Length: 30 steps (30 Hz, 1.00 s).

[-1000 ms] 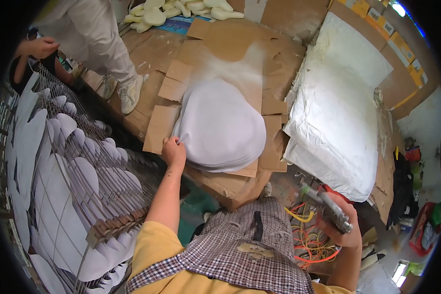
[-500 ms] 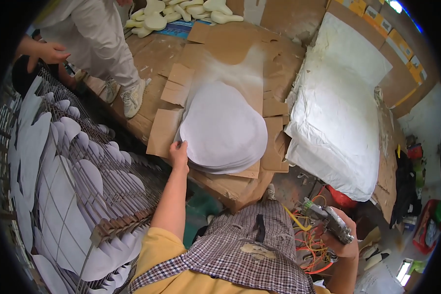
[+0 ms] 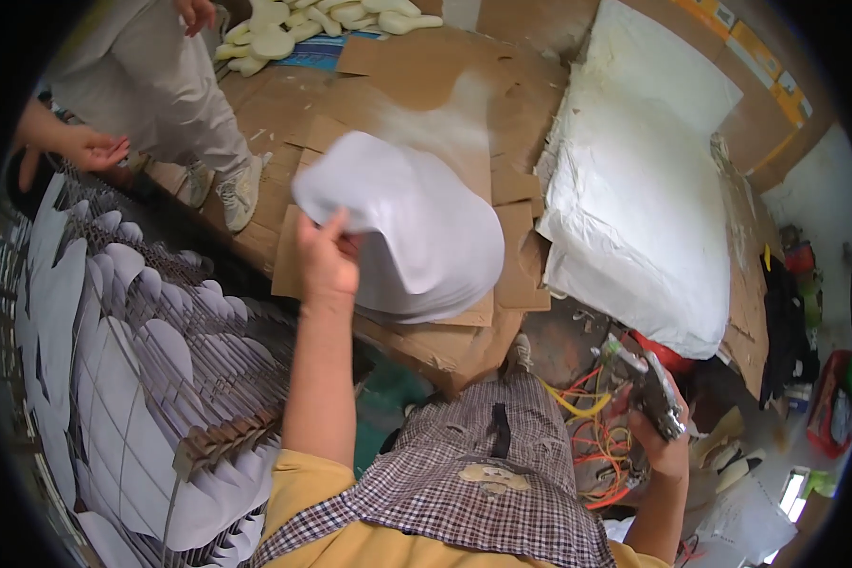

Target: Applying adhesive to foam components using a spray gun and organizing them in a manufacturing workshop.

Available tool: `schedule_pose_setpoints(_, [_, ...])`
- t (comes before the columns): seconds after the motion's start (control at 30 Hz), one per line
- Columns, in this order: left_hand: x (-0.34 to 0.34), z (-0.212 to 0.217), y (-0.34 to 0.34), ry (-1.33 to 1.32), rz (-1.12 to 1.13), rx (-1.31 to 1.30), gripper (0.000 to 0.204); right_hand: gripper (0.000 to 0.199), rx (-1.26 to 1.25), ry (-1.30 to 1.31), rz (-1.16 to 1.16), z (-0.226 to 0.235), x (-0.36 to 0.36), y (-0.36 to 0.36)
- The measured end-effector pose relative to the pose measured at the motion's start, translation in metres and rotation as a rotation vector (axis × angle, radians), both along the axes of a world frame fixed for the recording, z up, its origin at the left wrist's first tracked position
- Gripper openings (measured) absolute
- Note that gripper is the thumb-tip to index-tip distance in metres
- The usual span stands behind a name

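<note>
Head view: looking down over a checked apron onto brown cardboard, dusted white beyond its middle. Pinching the top grey sheet at its left side with the left hand, pressing thumb and fingers together on the edge. Holding that sheet partly raised, curled and slightly blurred, above the left part of a stack of rounded grey sheets, resting on the cardboard in the middle of the scene. Dipping in a fold toward the near side of the stack.

Gripping a metal spray gun in the right hand, wrapping the fingers around its handle, near right and well apart from the stack. Not being able to tell whether a finger is pressing the trigger.

Filling the near left: a wire rack loaded with curved grey pieces. Lying to the right of the cardboard: a broad slab covered in white. Tangling beside and below the spray gun: orange hoses and a yellow hose.

Standing far left: a co-worker in pale trousers and a light shoe. Reaching in over the rack's far end: another person's bare hand. Heaping up at the far edge: pale yellow foam pieces, beside something flat and blue.
</note>
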<state>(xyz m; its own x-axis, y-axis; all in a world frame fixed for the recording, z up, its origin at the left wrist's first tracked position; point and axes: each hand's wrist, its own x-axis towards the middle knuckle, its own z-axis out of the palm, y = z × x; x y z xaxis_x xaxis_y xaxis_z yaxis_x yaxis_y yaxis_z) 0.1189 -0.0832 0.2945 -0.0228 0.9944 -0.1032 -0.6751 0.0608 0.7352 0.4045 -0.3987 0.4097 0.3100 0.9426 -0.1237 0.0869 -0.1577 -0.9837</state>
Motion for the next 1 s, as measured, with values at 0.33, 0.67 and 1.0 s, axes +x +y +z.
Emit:
schedule_pose_setpoints(0.33, [-0.114,0.124,0.013,-0.16,0.196,0.43,0.028,0.06,-0.062,0.107,0.175,0.002,-0.007,-0.008])
schedule_pose_setpoints(0.67, [-0.122,0.14,-0.011,-0.032,0.514,0.55,0.032,0.061,-0.007,-0.038,-0.091,0.021,-0.012,-0.008])
schedule_pose_setpoints(1.0, [-0.103,0.084,-0.062,0.015,0.553,0.21,0.05,0.059,-0.186,0.208,0.225,0.021,-0.034,0.014])
